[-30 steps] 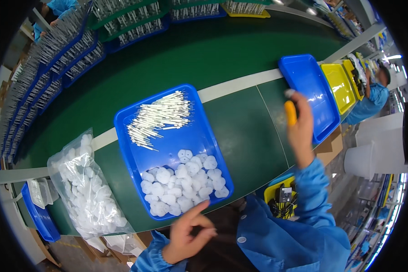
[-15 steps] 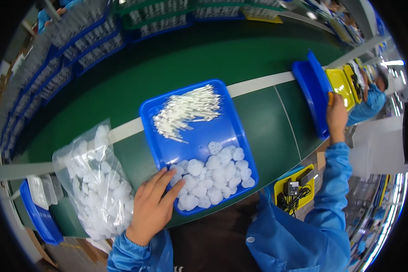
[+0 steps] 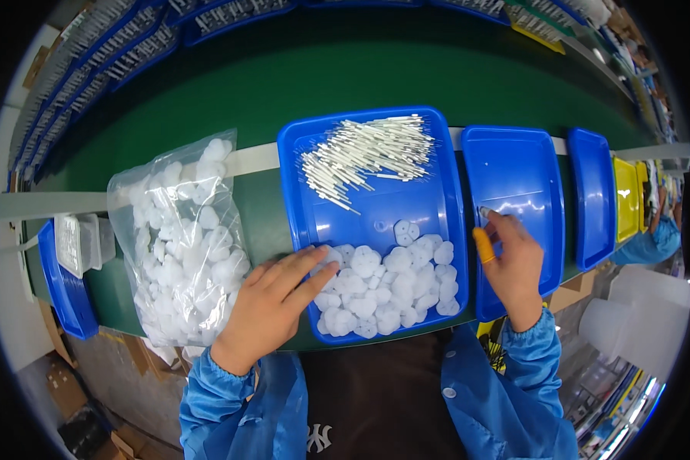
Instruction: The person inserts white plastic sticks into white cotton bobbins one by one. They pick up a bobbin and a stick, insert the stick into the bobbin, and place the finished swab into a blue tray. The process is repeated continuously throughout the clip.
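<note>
A blue tray point(image 3: 376, 224) holds a spread of thin white sticks point(image 3: 364, 153) at its far end and a heap of round white plastic pieces point(image 3: 383, 287) at its near end. My left hand point(image 3: 272, 295) rests across the tray's left rim, fingers extended, their tips touching the leftmost white pieces. Beside it on the right lies a second blue tray point(image 3: 517, 180) with nothing in it. Over this tray's near half is my right hand point(image 3: 510, 264), one digit covered by a yellow finger cot. Its fingers are apart, and I see nothing held.
A clear plastic bag point(image 3: 184, 245) full of white pieces lies to the left. Beyond it are clear plastic containers point(image 3: 84, 241) and stacked blue trays point(image 3: 65, 295). Another blue tray point(image 3: 592, 203) and a yellow tray point(image 3: 626, 201) stand at right. Filled trays point(image 3: 238, 17) line the back.
The second blue tray, tilted at my right hand before, now lies flat beside the filled one. My right hand has come inward and let it go. The view has turned right.
</note>
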